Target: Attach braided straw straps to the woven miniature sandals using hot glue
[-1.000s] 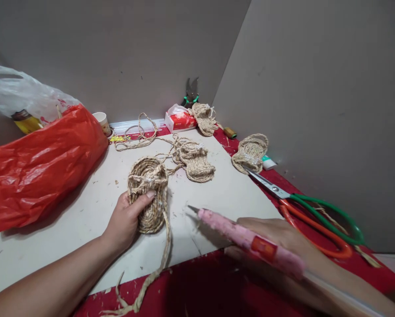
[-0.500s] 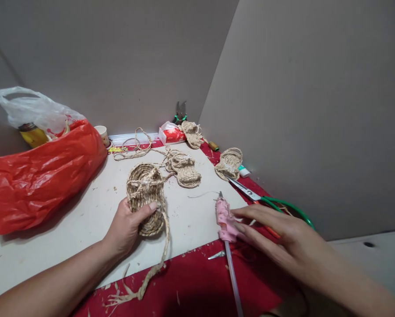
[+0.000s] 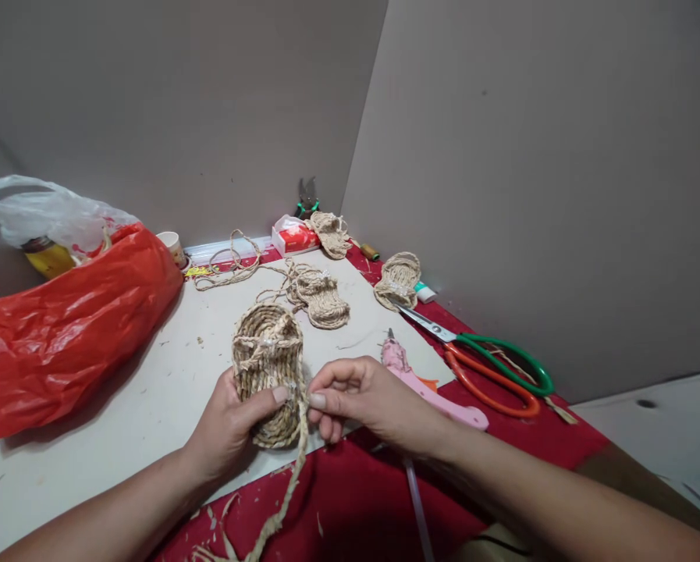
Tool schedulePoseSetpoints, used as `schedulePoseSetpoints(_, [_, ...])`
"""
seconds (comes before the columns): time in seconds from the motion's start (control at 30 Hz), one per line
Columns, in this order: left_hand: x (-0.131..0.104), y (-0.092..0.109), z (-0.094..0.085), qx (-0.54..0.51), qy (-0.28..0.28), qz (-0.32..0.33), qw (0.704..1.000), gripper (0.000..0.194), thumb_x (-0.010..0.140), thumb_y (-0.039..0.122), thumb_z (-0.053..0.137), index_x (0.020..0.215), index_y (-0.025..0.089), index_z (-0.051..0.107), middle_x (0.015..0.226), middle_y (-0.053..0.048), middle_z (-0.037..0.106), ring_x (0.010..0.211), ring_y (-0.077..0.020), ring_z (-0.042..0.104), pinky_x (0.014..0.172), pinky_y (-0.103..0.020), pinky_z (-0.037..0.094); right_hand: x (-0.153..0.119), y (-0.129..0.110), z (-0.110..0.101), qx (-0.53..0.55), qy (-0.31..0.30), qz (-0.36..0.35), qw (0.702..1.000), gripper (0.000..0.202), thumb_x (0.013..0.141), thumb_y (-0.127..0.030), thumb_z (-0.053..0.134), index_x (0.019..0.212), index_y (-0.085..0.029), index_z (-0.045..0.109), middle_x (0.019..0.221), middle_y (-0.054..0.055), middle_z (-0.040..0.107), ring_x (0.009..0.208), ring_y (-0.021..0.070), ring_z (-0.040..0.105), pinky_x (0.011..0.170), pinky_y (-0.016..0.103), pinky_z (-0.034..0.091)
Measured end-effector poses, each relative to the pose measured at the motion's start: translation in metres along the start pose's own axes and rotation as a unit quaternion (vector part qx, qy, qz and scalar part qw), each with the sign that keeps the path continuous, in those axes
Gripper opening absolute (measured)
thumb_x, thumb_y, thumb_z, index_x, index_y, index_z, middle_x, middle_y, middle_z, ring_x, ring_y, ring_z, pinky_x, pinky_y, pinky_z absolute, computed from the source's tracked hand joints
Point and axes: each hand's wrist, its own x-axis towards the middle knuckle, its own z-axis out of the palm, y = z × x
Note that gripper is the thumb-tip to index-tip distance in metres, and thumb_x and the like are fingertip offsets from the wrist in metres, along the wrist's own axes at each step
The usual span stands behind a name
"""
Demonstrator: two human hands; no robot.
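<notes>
A woven straw sandal (image 3: 268, 363), coiled from braided cord with crossed straps, is held up by my left hand (image 3: 241, 417), its thumb across the sole. From the sandal's right edge a braided straw cord (image 3: 294, 476) hangs down, frayed at its lower end. My right hand (image 3: 355, 398) pinches that cord at the sandal's edge between thumb and forefinger, the other fingers curled. Just beyond my right hand lies a pink glue gun (image 3: 437, 398) on its side, a clear glue stick (image 3: 418, 507) running from it toward the front edge.
Large scissors (image 3: 478, 351) with green and orange handles lie at the right. More small straw sandals (image 3: 326, 300) rest farther back. A red plastic bag (image 3: 80, 328) fills the left side. Pliers (image 3: 307, 195), a tissue pack (image 3: 294, 236) and a paper cup (image 3: 171, 246) stand near the wall.
My right hand has left the glue gun, which now lies on its side, and has moved left to pinch the cord at the sandal's edge. The sandal stays in my left hand.
</notes>
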Motion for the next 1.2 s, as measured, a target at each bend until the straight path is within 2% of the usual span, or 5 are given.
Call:
schedulePoseSetpoints(0.4, [-0.001,0.001,0.003,0.111,0.005,0.014,0.994,0.011,0.079,0.025,0.067,0.081,0.015,0.063,0.071,-0.002,0.065,0.065,-0.0141,0.058,0.061,-0.024,0.047,0.001,0.009,0.002,0.007,0.019,-0.002,1.000,0.033,0.061,-0.042,0.081,0.070,-0.014,0.066,0.061,0.000,0.068,0.051,0.0097,0.062,0.051,0.021,0.051])
schedulePoseSetpoints(0.67, [0.000,-0.004,0.001,0.057,0.027,-0.001,0.998,0.012,0.079,0.026,0.067,0.080,0.015,0.063,0.069,-0.002,0.064,0.063,-0.0137,0.056,0.060,-0.023,0.046,0.001,0.006,0.008,0.001,0.045,-0.012,0.999,0.036,0.060,-0.044,0.081,0.069,-0.014,0.064,0.059,0.000,0.067,0.049,0.0094,0.061,0.050,0.021,0.049])
schedulePoseSetpoints(0.9, [0.004,0.004,-0.003,0.037,-0.078,-0.031,0.996,0.019,0.075,0.026,0.069,0.085,0.011,0.068,0.073,-0.007,0.066,0.065,-0.0158,0.057,0.062,-0.026,0.045,-0.002,0.007,0.005,-0.008,0.065,-0.022,0.998,0.040,0.062,-0.049,0.078,0.073,-0.014,0.062,0.057,-0.001,0.066,0.048,0.0090,0.060,0.050,0.021,0.048])
schedulePoseSetpoints(1.03, [0.005,0.006,-0.003,0.061,-0.097,-0.016,0.993,0.025,0.075,0.031,0.070,0.090,0.010,0.068,0.078,-0.009,0.066,0.072,-0.0180,0.059,0.068,-0.028,0.046,-0.004,0.009,0.003,0.003,0.063,-0.019,0.998,0.039,0.063,-0.047,0.078,0.073,-0.014,0.060,0.058,-0.001,0.066,0.048,0.0093,0.061,0.050,0.021,0.048])
schedulePoseSetpoints(1.2, [0.005,0.005,-0.003,0.054,-0.120,-0.021,0.991,0.022,0.077,0.032,0.069,0.086,0.012,0.068,0.075,-0.008,0.067,0.068,-0.0180,0.060,0.065,-0.028,0.047,-0.005,0.013,0.002,-0.021,0.045,-0.037,0.998,0.036,0.071,-0.048,0.073,0.077,-0.015,0.059,0.058,-0.001,0.065,0.051,0.0098,0.061,0.053,0.022,0.049])
